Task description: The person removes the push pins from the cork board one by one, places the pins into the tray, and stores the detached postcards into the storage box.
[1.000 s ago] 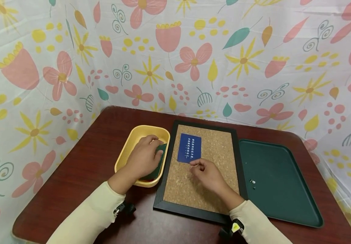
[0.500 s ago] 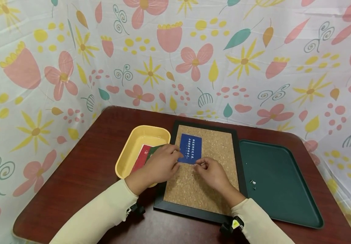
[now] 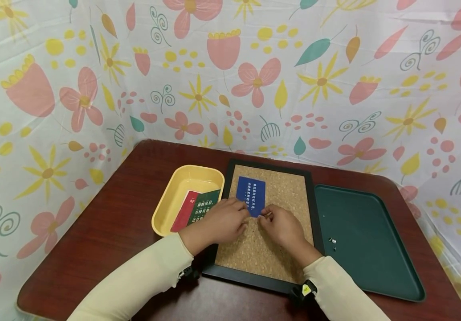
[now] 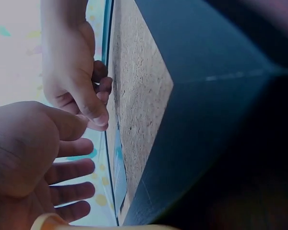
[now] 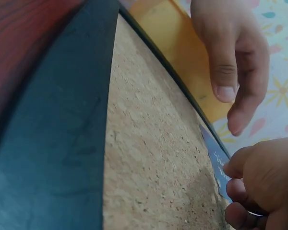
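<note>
A blue card [image 3: 257, 189] with white writing lies on a black-framed cork board [image 3: 282, 249]. My left hand [image 3: 224, 218] reaches over the board's left side, its fingertips at the card's lower edge. Its fingers look relaxed and nearly straight in the left wrist view. My right hand [image 3: 284, 225] is at the card's lower right corner, thumb and forefinger drawn together and the other fingers curled. Whether anything small sits between them is hidden. In the right wrist view, the right fingers [image 5: 237, 163] are close beside the blue card.
A yellow bin [image 3: 170, 191] left of the board holds a red card [image 3: 184, 211] and a green card [image 3: 204, 206]. To the right lies a dark green tray [image 3: 374, 249] with a few small silvery pieces [image 3: 332, 241]. Floral cloth [image 3: 198, 116] hangs behind the table [image 3: 94, 227].
My left hand has moved right, out of the yellow bin to the blue card's lower edge, uncovering the red and green cards. My right hand has shifted slightly right, staying at the card's corner.
</note>
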`<state>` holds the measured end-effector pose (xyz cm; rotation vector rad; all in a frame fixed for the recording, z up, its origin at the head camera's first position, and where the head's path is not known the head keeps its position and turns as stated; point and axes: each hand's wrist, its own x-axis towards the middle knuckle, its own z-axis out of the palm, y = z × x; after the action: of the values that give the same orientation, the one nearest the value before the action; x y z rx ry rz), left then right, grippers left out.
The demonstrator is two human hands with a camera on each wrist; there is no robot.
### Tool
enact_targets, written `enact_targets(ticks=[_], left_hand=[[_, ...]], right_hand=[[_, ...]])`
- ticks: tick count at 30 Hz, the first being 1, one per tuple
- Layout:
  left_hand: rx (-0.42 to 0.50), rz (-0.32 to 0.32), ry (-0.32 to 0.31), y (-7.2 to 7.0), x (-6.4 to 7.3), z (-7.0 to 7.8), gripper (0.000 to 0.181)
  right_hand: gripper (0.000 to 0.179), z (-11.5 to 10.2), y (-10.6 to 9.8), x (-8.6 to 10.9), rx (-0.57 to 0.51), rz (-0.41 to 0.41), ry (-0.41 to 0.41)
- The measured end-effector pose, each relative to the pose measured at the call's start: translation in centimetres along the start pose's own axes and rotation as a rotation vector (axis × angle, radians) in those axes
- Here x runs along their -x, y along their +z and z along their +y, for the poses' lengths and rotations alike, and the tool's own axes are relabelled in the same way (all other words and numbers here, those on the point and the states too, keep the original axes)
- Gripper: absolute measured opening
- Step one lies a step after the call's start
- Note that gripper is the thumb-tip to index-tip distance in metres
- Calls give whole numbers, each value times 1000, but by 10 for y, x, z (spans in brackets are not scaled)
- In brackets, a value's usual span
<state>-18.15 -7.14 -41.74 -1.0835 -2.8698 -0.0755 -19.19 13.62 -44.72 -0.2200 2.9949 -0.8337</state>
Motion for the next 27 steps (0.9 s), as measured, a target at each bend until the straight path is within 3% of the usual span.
enact_targets(ticks=[14, 22, 27], left_hand=[[-80, -116, -13, 3, -7, 4, 31], [-111, -157, -52, 3, -8, 7, 36], [-122, -179, -44, 3, -10, 8, 39]], right_hand=[[18, -4, -1, -7, 97, -44, 19], [14, -6, -1, -10, 156, -53, -6], [11, -8, -3, -12, 186, -60, -31]])
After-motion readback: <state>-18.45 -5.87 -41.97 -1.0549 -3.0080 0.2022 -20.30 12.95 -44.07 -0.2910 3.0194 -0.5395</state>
